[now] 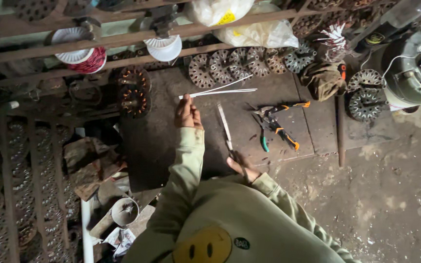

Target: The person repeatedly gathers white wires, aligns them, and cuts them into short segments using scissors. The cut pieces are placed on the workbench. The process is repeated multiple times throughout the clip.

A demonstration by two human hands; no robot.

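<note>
- Sleeves of a pale yellow-green sweatshirt [230, 214] filled the lower centre of the frame, both arms reaching up-frame over a dark floor mat [162, 146].
- Right hand [243, 167], centre frame, fingers wrapped round the near end of a long narrow blade [225, 125] that lay flat on the mat.
- Left hand [187, 113], just left of the blade, fingers pinched together on one end of thin white strips [222, 90]; the strips fanned out toward the right.
- Snips with orange grips [278, 122] lay right of the blade, apart from both hands.
- Row of round slotted metal discs [239, 62] stood along the mat's far edge, upper centre.
</note>
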